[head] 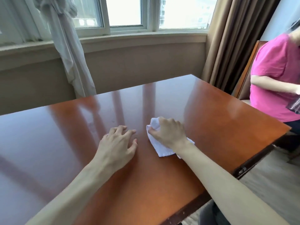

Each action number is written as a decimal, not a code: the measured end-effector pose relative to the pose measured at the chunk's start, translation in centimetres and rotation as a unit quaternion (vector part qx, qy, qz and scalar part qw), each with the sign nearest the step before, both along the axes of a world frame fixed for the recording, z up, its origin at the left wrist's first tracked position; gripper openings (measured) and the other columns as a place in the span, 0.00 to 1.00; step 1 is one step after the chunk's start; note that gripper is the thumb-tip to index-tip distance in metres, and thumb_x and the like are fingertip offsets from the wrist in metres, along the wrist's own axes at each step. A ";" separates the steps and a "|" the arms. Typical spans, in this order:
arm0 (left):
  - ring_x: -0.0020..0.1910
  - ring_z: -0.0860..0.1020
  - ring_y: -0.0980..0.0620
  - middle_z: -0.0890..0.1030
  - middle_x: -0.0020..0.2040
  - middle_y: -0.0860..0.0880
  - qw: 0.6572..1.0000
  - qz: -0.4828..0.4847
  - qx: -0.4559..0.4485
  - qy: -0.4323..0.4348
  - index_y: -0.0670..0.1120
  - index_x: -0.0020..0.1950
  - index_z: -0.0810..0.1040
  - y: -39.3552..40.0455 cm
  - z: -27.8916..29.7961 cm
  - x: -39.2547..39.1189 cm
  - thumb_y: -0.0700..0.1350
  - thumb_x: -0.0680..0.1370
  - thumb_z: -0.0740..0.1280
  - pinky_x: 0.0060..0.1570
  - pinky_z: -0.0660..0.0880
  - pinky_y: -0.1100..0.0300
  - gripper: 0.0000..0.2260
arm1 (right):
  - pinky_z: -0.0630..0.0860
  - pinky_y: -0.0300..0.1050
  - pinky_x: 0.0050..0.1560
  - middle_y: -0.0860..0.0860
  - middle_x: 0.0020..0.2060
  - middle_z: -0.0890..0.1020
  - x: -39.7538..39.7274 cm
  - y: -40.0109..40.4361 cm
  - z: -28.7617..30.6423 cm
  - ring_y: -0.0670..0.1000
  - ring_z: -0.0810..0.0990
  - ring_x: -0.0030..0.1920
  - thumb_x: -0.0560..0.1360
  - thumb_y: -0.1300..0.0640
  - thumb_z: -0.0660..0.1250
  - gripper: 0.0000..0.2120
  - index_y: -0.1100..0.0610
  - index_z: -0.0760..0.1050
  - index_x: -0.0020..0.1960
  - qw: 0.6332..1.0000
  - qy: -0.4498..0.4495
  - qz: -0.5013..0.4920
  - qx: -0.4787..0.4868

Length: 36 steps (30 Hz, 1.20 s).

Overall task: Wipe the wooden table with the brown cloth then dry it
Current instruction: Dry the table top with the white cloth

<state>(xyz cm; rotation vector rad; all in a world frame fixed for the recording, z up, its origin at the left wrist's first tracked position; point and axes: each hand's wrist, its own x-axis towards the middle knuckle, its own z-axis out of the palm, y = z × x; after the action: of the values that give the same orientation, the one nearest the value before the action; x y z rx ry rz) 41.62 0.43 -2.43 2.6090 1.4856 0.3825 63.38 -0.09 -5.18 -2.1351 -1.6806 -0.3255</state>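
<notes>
The glossy reddish wooden table fills most of the view. My right hand grips a crumpled white cloth and presses it onto the tabletop near the middle. Part of the cloth sticks out beyond my fingers and under my wrist. My left hand rests beside it to the left, fingers spread and fingertips touching the wood, holding nothing. No brown cloth is in view.
A person in a pink shirt sits on a wooden chair at the table's right side. Behind the table are a window sill, a white sheer curtain and brown drapes. The table's right edge drops to the floor.
</notes>
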 end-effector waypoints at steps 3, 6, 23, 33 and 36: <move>0.74 0.64 0.49 0.70 0.74 0.51 0.998 0.005 -0.039 -0.045 0.59 0.75 0.70 4.8 -0.3 1.5 0.58 0.82 0.60 0.69 0.67 0.50 0.21 | 0.68 0.48 0.39 0.54 0.39 0.83 2.5 4.7 0.8 0.61 0.83 0.42 0.73 0.33 0.60 0.23 0.54 0.75 0.42 0.998 0.034 -0.025 -0.043; 0.77 0.61 0.47 0.69 0.76 0.47 0.996 0.028 -0.034 -0.077 0.59 0.76 0.70 9.5 -1.2 2.6 0.60 0.81 0.60 0.76 0.60 0.49 0.23 | 0.67 0.47 0.38 0.52 0.34 0.77 3.4 9.3 0.8 0.61 0.82 0.42 0.74 0.34 0.59 0.21 0.53 0.74 0.42 0.999 0.019 -0.013 -0.043; 0.81 0.46 0.55 0.53 0.82 0.56 0.994 0.106 -0.010 -0.035 0.68 0.78 0.56 18.6 -4.9 5.9 0.70 0.75 0.45 0.78 0.41 0.54 0.31 | 0.66 0.48 0.43 0.52 0.37 0.76 8.8 37.2 1.6 0.61 0.80 0.46 0.71 0.41 0.64 0.16 0.56 0.72 0.41 0.996 0.044 -0.056 -0.049; 0.81 0.51 0.47 0.55 0.83 0.50 0.994 0.095 -0.048 -0.013 0.63 0.79 0.60 18.2 -3.6 6.0 0.66 0.80 0.52 0.79 0.46 0.48 0.27 | 0.66 0.52 0.44 0.50 0.49 0.81 3.8 12.8 3.1 0.59 0.76 0.45 0.75 0.32 0.53 0.20 0.46 0.72 0.45 0.978 0.045 0.049 -0.197; 0.81 0.52 0.46 0.56 0.82 0.48 0.995 0.086 -0.055 -0.003 0.61 0.80 0.60 17.3 -2.9 5.8 0.65 0.81 0.52 0.79 0.47 0.46 0.27 | 0.68 0.51 0.42 0.49 0.44 0.77 1.7 4.8 2.8 0.62 0.81 0.44 0.77 0.31 0.54 0.19 0.46 0.66 0.42 0.988 0.057 0.048 -0.137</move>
<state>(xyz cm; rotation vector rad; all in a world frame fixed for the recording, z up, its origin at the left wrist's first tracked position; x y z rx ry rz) 47.46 17.75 -5.31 2.4009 1.6846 0.3148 65.03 4.69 -2.41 -2.2047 -1.8420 0.0591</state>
